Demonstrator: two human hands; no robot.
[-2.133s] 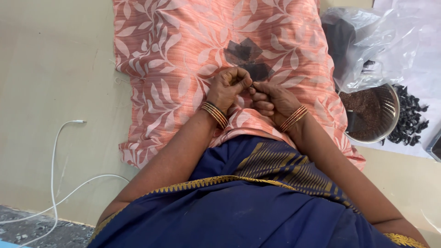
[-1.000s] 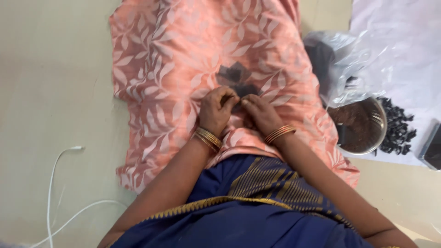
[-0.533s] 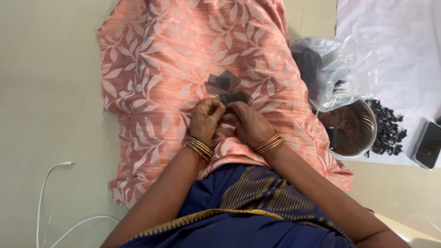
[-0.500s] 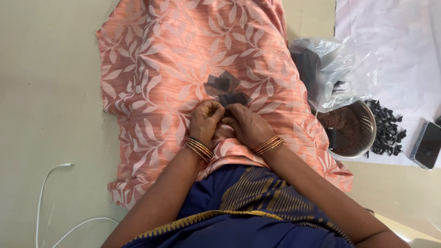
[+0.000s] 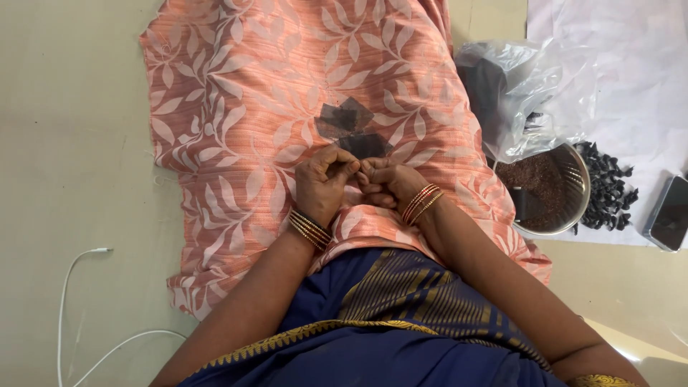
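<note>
Both hands meet over the peach leaf-print cloth (image 5: 287, 107). My left hand (image 5: 324, 183) and right hand (image 5: 387, 185) are curled, fingertips pinching something too small to identify. Dark flat pieces (image 5: 351, 129) lie just beyond them. I judge the picking-apart step is under way; next needs a fine pinch.

We see open floor (image 5: 79, 143) to our left, crossed only by a white cable (image 5: 68, 301); on the right a steel bowl (image 5: 577, 208), plastic bag (image 5: 516, 93) and phone (image 5: 670, 213) crowd the way
</note>
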